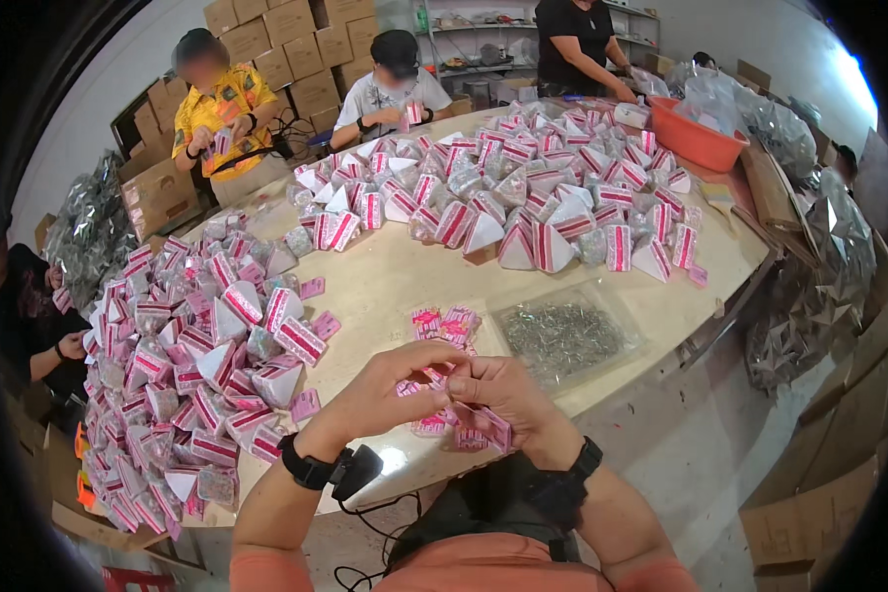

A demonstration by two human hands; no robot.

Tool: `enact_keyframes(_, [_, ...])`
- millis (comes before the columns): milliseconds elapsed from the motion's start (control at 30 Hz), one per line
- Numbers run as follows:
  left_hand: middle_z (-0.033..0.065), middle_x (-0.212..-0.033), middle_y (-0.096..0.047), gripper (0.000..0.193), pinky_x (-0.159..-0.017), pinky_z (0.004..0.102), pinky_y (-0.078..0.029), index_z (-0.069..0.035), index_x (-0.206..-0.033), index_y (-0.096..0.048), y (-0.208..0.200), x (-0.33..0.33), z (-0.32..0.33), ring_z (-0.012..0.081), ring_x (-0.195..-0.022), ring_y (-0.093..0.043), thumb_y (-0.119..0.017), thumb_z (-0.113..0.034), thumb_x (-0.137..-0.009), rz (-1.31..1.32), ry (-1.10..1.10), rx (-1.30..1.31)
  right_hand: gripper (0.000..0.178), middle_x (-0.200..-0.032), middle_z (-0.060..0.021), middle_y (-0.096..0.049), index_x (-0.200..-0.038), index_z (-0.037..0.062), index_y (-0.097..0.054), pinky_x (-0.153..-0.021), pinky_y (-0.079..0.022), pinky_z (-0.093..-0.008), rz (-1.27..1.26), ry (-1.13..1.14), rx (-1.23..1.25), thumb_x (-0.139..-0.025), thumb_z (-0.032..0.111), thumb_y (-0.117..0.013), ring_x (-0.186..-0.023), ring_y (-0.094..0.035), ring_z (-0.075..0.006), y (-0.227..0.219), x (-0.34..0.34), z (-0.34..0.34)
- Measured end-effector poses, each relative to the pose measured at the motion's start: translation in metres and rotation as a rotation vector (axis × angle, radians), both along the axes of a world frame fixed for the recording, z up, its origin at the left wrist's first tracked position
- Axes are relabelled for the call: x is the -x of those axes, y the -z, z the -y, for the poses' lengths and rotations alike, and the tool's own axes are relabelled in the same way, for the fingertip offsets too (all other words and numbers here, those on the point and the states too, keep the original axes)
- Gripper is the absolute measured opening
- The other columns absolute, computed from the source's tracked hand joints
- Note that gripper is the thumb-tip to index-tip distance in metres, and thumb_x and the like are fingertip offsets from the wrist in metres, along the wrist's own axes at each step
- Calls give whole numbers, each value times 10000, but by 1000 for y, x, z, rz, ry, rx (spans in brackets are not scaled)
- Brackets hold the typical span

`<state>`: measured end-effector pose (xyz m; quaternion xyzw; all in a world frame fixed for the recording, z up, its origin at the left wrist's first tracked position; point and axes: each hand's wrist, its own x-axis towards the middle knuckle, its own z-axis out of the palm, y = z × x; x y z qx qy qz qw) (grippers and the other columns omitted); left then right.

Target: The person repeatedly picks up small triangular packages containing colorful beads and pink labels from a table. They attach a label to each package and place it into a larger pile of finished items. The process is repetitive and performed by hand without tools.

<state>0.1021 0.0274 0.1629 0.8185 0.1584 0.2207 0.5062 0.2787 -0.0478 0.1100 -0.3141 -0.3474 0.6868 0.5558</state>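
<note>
Left hand (390,387), loosely curled, hold unclear, meets the right hand (515,397), pinching a pink card (498,430) left of the metal-parts bag (620,345); cake-slice-shaped packs (454,225) lie beyond.

Table (365,296) in the middle; left hand (390,387) and right hand (511,395) side by side over its near edge, loose cards (459,323) on the tabletop under and just beyond them. Bag of metal pieces (562,335) right of the cards. Pack heap (217,345) on the table's left, second heap (523,187) across the far side. Basin (696,138) beyond the second heap's right end, plastic bags (710,102) in it. Stacked cartons (296,44) behind two co-workers at far left; shelf (483,28) right of that stack.
</note>
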Motion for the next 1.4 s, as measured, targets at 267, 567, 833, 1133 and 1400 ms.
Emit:
enact_keyframes(267, [91, -738, -578, 118, -594, 290, -433, -9, -827, -596, 5, 0, 11, 174, -638, -536, -634, -121, -823, -38, -219, -490, 136, -715, -43, -591, -834, 31, -583, -427, -382, -188, -68, -64, -1, -882, 146, -636, -495, -502, -65, -2, -3, 4])
enact_keyframes(567, [6, -653, -497, 136, -545, 240, -374, 4, -770, -561, 26, -20, 17, 61, -629, -444, -528, -73, -878, 53, -340, -56, 122, -717, 0, -540, -969, 24, -550, -572, -426, -244, 474, 408, -275, -848, 33, -564, -640, -492, -70, -9, 17, 16])
enact_keyframes(833, [-26, -651, -483, 177, -551, 226, -365, 1, -760, -559, 29, -38, 11, 47, -622, -420, -515, -106, -895, 44, -286, 163, 122, -764, -128, -602, -945, -6, -612, -613, -465, -289, 985, 719, -589, -831, 26, -587, -674, -593, -164, 2, 5, 17])
enact_keyframes(1133, [130, -771, -648, 248, -642, 381, -473, 4, -901, -603, -18, -137, -90, 278, -710, -622, -612, -229, -817, -225, -270, -678, 89, -752, -33, -612, -897, -39, -633, -577, -468, -227, 532, 623, -111, -830, 14, -608, -648, -571, -97, 22, -52, 25])
enact_keyframes(1400, [273, -1292, -454, 709, -935, 454, -422, -5, -1358, -293, 43, -231, -185, 436, -1111, -512, -612, -244, -772, -413, -419, -659, 136, -726, -18, -590, -967, -32, -613, -583, -441, -215, 332, 513, 121, -857, 48, -621, -659, -544, -74, 37, -83, 46])
